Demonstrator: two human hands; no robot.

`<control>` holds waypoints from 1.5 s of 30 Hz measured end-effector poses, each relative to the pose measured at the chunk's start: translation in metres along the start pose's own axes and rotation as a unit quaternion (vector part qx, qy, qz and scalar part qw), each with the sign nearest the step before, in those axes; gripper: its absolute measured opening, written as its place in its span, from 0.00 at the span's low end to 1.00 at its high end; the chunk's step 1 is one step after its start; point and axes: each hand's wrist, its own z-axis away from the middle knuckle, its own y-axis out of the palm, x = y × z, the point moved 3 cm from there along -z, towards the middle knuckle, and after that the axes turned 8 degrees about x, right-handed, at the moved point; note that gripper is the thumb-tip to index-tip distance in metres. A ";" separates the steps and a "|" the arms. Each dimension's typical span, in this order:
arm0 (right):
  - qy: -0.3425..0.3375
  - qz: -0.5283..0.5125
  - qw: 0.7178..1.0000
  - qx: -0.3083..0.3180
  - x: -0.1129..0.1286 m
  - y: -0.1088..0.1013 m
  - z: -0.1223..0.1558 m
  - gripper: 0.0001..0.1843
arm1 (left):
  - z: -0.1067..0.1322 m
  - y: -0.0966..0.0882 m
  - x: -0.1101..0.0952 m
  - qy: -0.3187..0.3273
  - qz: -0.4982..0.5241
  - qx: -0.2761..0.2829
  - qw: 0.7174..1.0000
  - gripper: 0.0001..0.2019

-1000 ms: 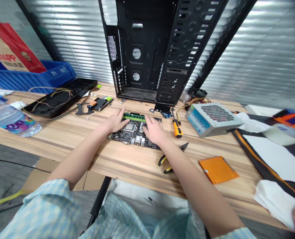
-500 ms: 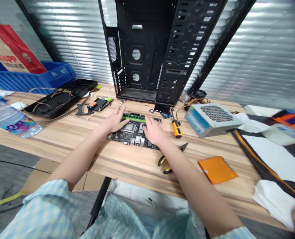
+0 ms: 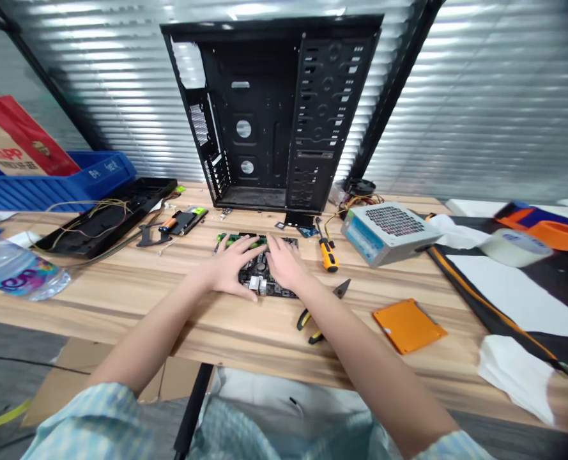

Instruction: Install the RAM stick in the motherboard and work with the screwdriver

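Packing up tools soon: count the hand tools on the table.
2. A screwdriver lies right of the circuit board; pliers lie nearer the person, partly under the right arm. More may be hidden.

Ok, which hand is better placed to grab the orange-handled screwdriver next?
Right, I'd judge. The right hand rests on the right half of the motherboard, and the screwdriver lies just right of it, nothing between. The left hand sits on the board's other side and would have to cross over.

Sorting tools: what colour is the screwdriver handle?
The screwdriver handle is orange with black, clearest in the head view.
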 end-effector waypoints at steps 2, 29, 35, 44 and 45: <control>-0.007 -0.009 1.000 -0.008 0.000 -0.001 0.000 0.30 | -0.001 0.002 -0.001 -0.007 -0.010 0.000 1.000 0.58; 0.312 0.072 0.943 -0.095 -0.043 -0.051 0.018 0.20 | -0.005 -0.005 0.004 -0.077 -0.149 -0.115 0.979 0.26; 0.381 0.066 0.920 -0.059 -0.065 -0.051 0.021 0.20 | -0.007 -0.001 0.003 -0.054 -0.158 -0.108 0.980 0.29; 0.369 0.076 0.925 -0.042 -0.071 -0.031 0.015 0.20 | -0.008 0.005 -0.013 -0.006 -0.077 -0.087 0.993 0.24; 0.370 0.076 0.924 -0.048 -0.071 -0.032 0.015 0.21 | -0.008 0.005 -0.013 -0.002 -0.072 -0.087 0.994 0.24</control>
